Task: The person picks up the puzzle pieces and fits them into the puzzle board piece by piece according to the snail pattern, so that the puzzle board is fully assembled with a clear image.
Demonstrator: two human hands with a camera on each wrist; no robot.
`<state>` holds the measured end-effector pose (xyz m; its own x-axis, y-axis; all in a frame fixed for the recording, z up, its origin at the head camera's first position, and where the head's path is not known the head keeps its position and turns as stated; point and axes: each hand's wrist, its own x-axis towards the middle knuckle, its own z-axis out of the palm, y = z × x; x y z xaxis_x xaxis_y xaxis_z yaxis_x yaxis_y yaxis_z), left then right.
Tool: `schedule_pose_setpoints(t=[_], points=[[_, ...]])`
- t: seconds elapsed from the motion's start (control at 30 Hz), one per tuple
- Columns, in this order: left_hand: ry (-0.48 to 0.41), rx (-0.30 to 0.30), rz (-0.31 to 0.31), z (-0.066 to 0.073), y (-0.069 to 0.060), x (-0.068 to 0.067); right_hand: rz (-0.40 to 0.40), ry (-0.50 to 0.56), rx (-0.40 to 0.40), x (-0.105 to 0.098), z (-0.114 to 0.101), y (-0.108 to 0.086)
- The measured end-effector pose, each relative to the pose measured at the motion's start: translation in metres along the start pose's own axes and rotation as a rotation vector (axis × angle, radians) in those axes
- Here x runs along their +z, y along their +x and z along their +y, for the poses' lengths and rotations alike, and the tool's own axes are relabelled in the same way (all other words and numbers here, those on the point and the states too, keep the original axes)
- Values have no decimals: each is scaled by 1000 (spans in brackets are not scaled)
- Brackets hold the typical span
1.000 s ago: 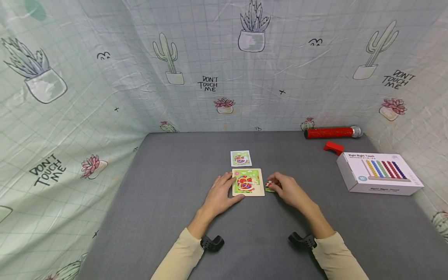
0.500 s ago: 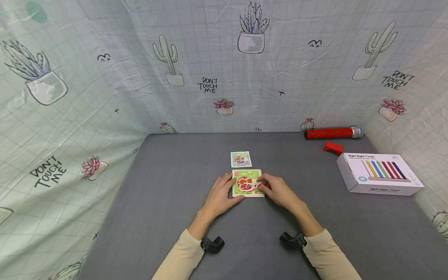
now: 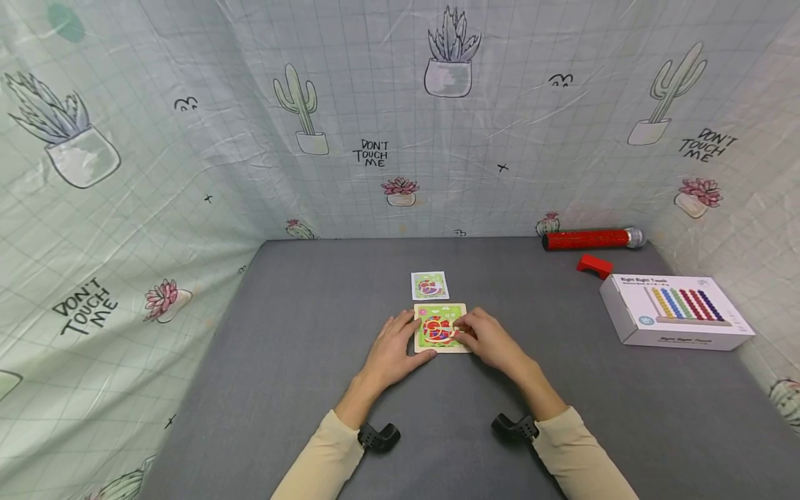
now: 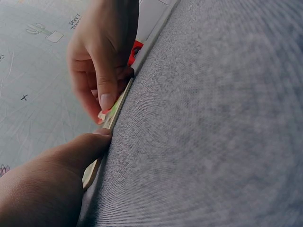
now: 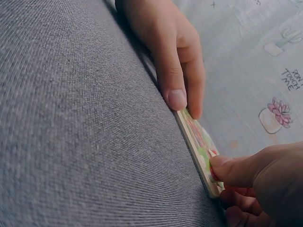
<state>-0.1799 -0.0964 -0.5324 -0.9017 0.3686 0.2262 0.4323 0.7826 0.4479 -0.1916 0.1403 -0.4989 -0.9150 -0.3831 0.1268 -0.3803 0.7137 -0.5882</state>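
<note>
A square wooden puzzle board [image 3: 442,312] with a green rim of picture and a red figure lies flat on the grey table. My left hand [image 3: 389,351] rests at its left side, fingers along the left edge and thumb [image 4: 99,132] touching the near edge. Over the board's right part, my right hand [image 3: 494,339] pinches a small puzzle piece [image 5: 214,161], red, white and green, between thumb and fingers. The piece is at the board's surface and partly hidden by the fingers; whether it sits flat cannot be told. Just behind lies a picture card [image 3: 429,285] with a similar image.
At the right of the table [image 3: 300,333] stands a white box [image 3: 678,312] printed with coloured bead rows. Behind it are a red arch-shaped block [image 3: 595,265] and a red tube with a silver end [image 3: 587,239]. A patterned curtain [image 3: 350,97] encloses the table.
My right hand has moved left from beside the board to over its right part, bringing the puzzle piece with it. My left hand has stayed at the board's left side.
</note>
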Motion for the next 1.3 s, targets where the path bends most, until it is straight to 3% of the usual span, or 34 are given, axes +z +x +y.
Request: schedule_pose_setpoints(t=[0.87, 1.17, 1.3], points=[[1, 4, 9, 0, 0, 2, 27, 7, -110, -1, 5, -2], [3, 9, 7, 1, -1, 0, -1, -66, -136, -2, 4, -2], [-2, 2, 6, 1, 0, 0, -14, -140, -185, -3, 2, -1]])
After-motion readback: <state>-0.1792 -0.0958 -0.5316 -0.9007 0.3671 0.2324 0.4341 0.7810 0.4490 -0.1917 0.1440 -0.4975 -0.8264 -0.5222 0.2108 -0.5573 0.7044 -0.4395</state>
